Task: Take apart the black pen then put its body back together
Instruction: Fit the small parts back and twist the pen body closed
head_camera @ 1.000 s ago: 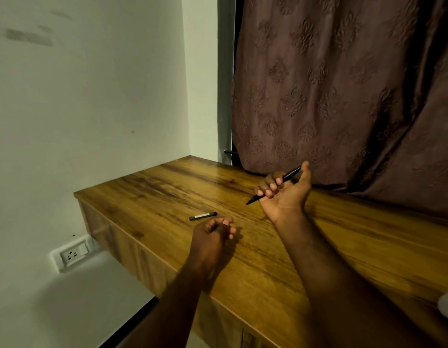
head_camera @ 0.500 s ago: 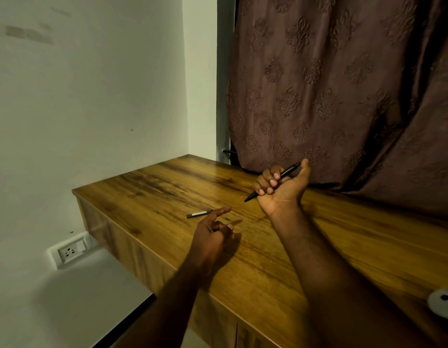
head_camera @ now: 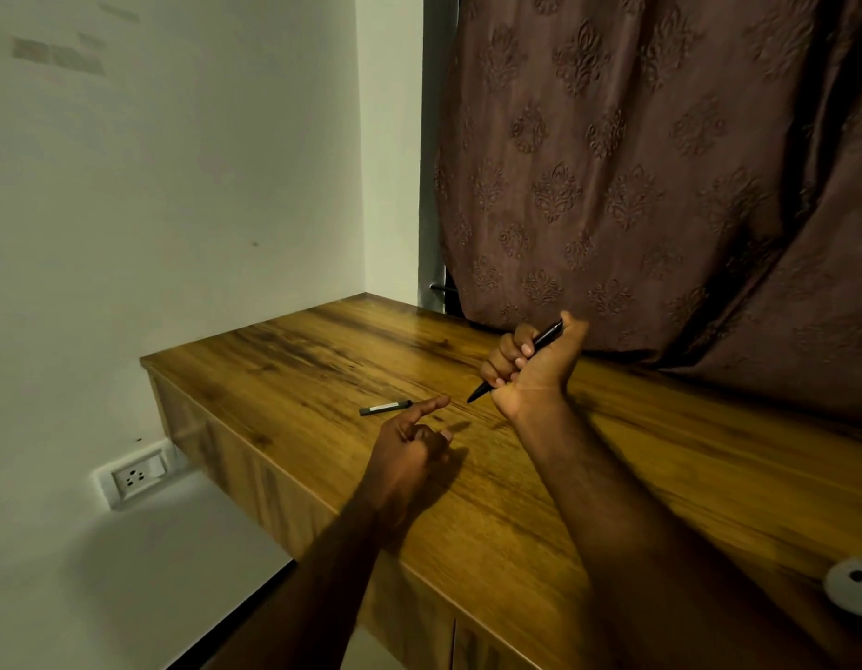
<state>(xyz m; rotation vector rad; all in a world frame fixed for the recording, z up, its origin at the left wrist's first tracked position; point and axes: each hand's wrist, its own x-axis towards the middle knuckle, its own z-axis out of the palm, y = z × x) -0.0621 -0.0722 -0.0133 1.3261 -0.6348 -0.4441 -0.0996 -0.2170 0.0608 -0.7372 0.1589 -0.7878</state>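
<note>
My right hand [head_camera: 528, 365] is raised palm-up above the wooden table [head_camera: 661, 476], its fingers curled around the black pen [head_camera: 545, 337]. The pen lies slanted, its tip pointing down-left below the fist and its other end sticking out by the thumb. A short black pen cap [head_camera: 385, 407] lies flat on the table to the left. My left hand [head_camera: 409, 447] hovers just right of the cap with its forefinger stretched out and the other fingers loosely bent, holding nothing.
A brown patterned curtain [head_camera: 636, 162] hangs behind the table. A white wall with a socket [head_camera: 135, 476] is at the left, below the table's left edge. A white object with dark buttons [head_camera: 856, 585] lies at the far right edge.
My right hand's fingers closed tighter around the pen. My left hand opened from a loose curl and stretched its forefinger toward the cap. The view shifted slightly.
</note>
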